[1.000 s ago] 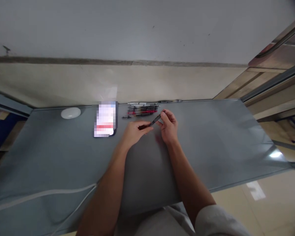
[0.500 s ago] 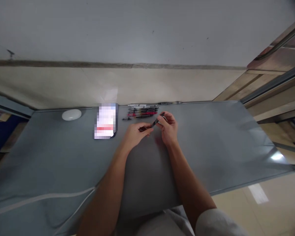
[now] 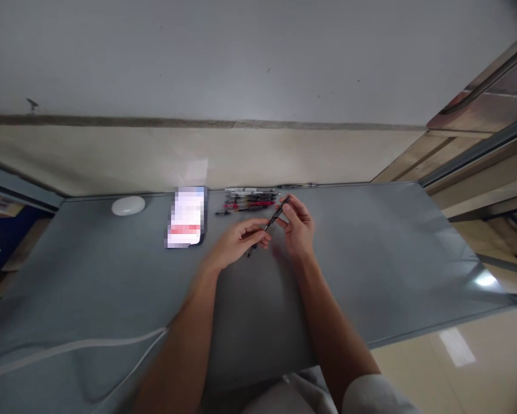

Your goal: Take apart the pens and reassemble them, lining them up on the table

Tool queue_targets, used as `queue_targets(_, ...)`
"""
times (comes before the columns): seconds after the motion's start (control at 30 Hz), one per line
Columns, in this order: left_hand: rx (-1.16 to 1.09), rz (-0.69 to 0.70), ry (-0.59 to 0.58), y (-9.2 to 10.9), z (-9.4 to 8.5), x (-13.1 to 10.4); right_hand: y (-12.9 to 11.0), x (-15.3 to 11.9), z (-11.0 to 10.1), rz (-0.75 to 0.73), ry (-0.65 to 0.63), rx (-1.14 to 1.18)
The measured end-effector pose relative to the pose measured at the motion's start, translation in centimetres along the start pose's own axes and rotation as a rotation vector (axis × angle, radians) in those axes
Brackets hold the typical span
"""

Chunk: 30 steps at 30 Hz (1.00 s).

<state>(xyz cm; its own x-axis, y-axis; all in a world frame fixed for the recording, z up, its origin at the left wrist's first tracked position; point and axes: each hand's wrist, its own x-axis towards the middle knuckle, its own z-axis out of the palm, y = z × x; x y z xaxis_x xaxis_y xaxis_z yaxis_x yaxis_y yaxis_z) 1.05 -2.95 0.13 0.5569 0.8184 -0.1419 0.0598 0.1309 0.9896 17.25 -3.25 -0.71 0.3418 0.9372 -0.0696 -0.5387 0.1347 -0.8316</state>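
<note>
Between both hands (image 3: pixel 243 242) (image 3: pixel 300 227), pen (image 3: pixel 275 217) (dark), slanted; pinched

An indoor room, exact kind unclear. A grey table (image 3: pixel 383 259) fills mid-frame; glossy flooring (image 3: pixel 426 374) shows lower right.

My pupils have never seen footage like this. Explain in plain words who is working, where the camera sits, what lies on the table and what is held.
There is no machine here: a person works bare-handed. The camera is worn on their head, looking forward and down. The left hand and right hand together hold a dark pen at a slant. On the grey table, beyond the hands, lie several pens. Further left are a phone, its screen blurred out, and a white oval object.
</note>
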Motion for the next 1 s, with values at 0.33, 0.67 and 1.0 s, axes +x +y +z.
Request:
queue_targets(0.33, -0.041, 0.008, -0.066, 0.2, -0.1, -0.3, -1.5, 0.7, 0.5, -0.042, 0.043, -0.012)
queue_targets(0.67, -0.161, -0.07, -0.012, 0.4, -0.8, -0.5, -2.4, 4.2, 0.1, -0.009, 0.026, -0.091)
queue_targets(1.0, -0.289, -0.025, 0.077, 0.1, -1.4, -0.4, -2.7, 5.6, -1.6, -0.208, -0.363, -0.787)
